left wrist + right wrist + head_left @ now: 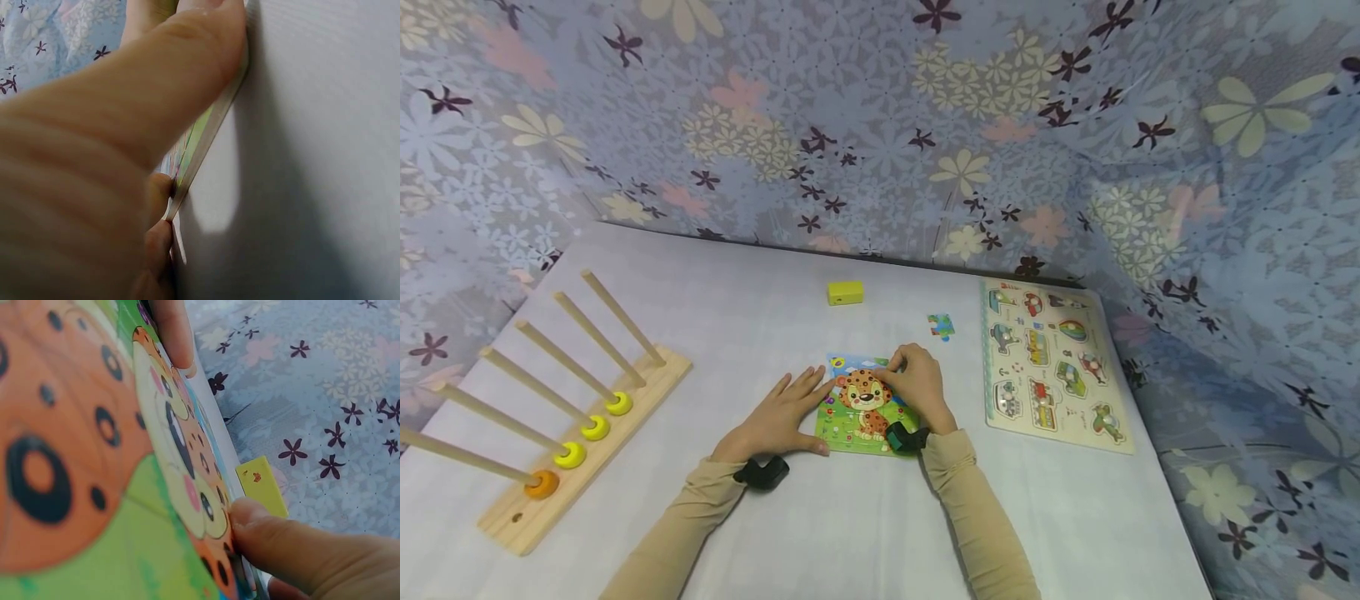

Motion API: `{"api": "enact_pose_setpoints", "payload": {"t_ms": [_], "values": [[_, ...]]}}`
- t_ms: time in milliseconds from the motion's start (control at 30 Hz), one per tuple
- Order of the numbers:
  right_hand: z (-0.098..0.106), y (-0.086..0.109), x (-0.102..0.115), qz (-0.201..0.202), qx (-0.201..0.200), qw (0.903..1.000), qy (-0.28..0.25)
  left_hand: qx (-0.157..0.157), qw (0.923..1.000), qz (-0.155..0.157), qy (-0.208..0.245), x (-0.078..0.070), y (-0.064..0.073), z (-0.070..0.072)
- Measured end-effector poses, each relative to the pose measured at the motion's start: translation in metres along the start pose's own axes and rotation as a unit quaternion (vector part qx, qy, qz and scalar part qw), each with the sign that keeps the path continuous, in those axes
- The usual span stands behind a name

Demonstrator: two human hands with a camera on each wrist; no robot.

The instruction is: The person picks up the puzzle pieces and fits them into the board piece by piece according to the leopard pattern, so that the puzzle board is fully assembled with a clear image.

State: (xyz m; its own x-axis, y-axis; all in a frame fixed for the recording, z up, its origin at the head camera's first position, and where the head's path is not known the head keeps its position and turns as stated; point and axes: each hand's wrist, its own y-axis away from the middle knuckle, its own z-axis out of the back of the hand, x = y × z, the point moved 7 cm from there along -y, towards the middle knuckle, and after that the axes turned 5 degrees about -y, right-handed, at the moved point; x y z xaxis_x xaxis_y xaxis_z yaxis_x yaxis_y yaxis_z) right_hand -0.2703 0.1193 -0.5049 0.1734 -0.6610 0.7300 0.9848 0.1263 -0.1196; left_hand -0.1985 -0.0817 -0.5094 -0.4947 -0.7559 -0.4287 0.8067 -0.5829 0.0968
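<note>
A leopard jigsaw puzzle in a thin flat board lies on the white table in front of me. My left hand rests at its left side with the fingers spread, fingertips on the picture's left part and the thumb near the lower left corner. At the upper right corner, my right hand has its fingers curled and pinches a puzzle piece, mostly hidden by the hand. Up close, the right thumb lies by the leopard's ear. A loose blue and green puzzle piece lies beyond the right hand.
A yellow block stands behind the puzzle. On the right lies a wooden picture board with vehicle shapes. At the left is a wooden peg stand with tall rods and several yellow and orange rings. Floral cloth hangs behind the table.
</note>
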Motion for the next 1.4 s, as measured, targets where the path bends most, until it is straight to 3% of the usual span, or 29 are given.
{"api": "enact_pose_setpoints", "payload": {"t_ms": [167,267,333,467,700,1000,1400], "values": [[0.002,-0.003,-0.009,-0.021,0.000,0.9967,-0.078,0.001,1.0000,0.001,0.003,0.000,0.000,0.000],[0.013,-0.008,-0.021,-0.038,-0.043,0.9877,-0.145,0.002,1.0000,0.001,0.001,0.000,-0.001,-0.001],[0.023,-0.013,-0.032,-0.051,-0.080,0.9821,-0.163,0.002,1.0000,0.000,-0.003,0.000,-0.001,-0.001],[0.038,-0.024,-0.054,-0.087,-0.114,0.9805,-0.134,0.000,1.0000,-0.005,-0.007,0.000,-0.002,-0.001],[0.050,-0.038,-0.076,-0.131,-0.109,0.9824,-0.078,0.002,1.0000,-0.007,-0.001,-0.004,-0.001,-0.001],[0.054,-0.043,-0.071,-0.114,-0.073,0.9896,-0.047,0.006,1.0000,0.000,0.002,-0.003,-0.001,-0.003],[0.053,-0.051,-0.067,-0.126,-0.040,0.9907,-0.032,-0.007,1.0000,-0.006,-0.003,0.000,0.000,-0.002]]}}
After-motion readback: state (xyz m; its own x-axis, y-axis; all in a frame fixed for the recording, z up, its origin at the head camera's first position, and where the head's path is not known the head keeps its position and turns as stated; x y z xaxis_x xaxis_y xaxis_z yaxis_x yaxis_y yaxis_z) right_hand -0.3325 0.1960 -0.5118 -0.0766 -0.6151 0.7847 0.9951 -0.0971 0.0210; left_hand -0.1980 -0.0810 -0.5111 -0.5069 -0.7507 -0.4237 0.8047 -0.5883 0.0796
